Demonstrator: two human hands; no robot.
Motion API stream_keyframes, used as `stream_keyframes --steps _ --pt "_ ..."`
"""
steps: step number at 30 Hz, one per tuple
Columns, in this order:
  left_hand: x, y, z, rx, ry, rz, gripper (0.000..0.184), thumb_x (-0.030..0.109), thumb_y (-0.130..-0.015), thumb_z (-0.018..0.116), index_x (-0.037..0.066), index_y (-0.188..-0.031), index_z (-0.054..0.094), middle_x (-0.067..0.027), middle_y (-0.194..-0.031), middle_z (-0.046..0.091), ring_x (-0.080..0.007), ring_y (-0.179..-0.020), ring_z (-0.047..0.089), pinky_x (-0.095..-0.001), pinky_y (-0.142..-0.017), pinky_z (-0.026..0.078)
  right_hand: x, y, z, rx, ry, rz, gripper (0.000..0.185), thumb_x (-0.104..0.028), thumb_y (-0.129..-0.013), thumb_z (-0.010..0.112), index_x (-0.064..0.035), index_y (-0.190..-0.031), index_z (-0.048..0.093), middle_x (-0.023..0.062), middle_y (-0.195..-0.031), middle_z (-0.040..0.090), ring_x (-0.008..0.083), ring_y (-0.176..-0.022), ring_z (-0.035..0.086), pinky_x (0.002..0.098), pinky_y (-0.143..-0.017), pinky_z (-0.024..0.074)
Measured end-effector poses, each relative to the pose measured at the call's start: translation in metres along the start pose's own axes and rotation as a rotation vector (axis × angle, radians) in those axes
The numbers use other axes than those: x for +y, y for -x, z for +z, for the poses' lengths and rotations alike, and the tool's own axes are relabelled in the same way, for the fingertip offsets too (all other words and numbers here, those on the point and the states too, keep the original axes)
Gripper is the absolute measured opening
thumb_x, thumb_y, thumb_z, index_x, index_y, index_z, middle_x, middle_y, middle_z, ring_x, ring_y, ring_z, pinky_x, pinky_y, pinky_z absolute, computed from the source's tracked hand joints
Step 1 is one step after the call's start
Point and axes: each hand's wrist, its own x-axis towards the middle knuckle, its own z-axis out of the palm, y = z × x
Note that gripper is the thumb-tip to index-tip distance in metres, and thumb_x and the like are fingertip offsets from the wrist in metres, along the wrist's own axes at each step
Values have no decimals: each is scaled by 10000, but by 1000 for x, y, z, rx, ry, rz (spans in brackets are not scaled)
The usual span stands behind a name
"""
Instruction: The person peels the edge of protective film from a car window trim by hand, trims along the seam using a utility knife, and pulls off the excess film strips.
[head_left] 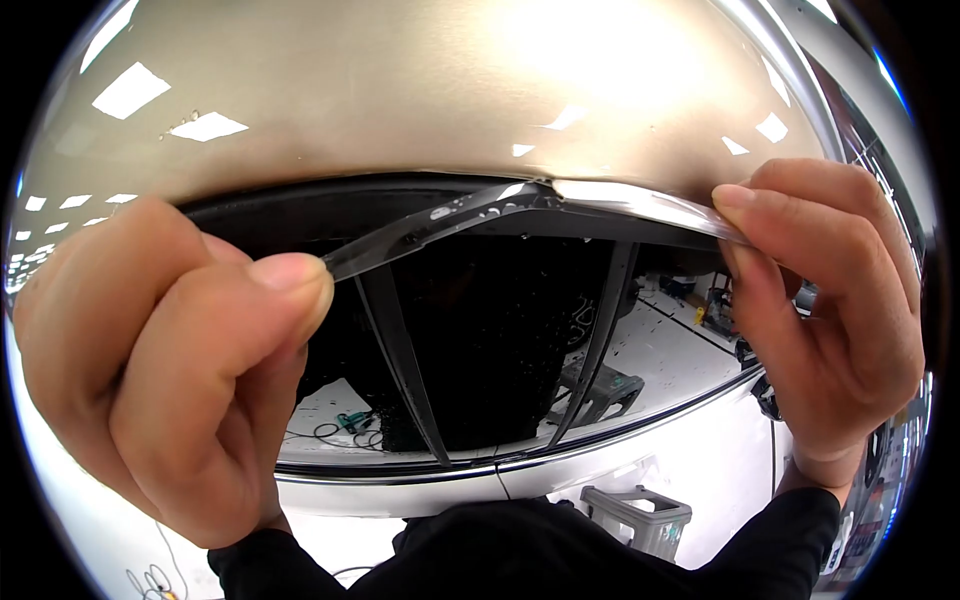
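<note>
A narrow, glossy strip of clear film point(440, 226) with water drops on it stretches between my hands, just below the edge of a car roof point(400, 110). My left hand point(190, 350) is closed, pinching the strip's left end between thumb and fingers. On the other side my right hand point(830, 270) pinches the right stretch of the strip, which looks bright and silvery. Near the middle, the strip meets the roof edge at a small bend. Whether it sticks there I cannot tell. Behind it runs the black door-frame trim point(310, 207).
Below the trim are dark side windows point(480, 330) with upright pillars point(402, 365) and water drops. A grey step stool point(645, 520) stands on the white floor beside the car. A cable point(155, 580) lies at lower left. Ceiling lights reflect in the roof.
</note>
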Motion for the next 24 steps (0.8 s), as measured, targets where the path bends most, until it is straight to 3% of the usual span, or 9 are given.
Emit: stream_keyframes --steps 3,8,24 --pt "4 5 4 25 -106 -182 63 88 -882 659 30 -905 651 -38 -827 579 -154 -692 530 -254 -586 421 2 2 0 5 -10 5 286 121 -837 680 13 -1101 692 146 -1040 679 133 -796 653 222 -597 484" --pt "-6 3 6 59 -79 41 78 112 -912 651 37 -927 635 -60 -850 577 -162 -702 531 -256 -599 424 6 6 -2 -9 10 9 277 111 -843 682 13 -1102 693 147 -1033 681 136 -794 654 223 -591 486" --pt "-11 2 3 103 -124 252 137 189 -1007 629 60 -998 584 -130 -925 573 -188 -732 534 -262 -641 436 22 21 -6 -8 48 -2 242 89 -850 694 8 -1078 703 151 -1023 698 150 -824 679 230 -609 514"
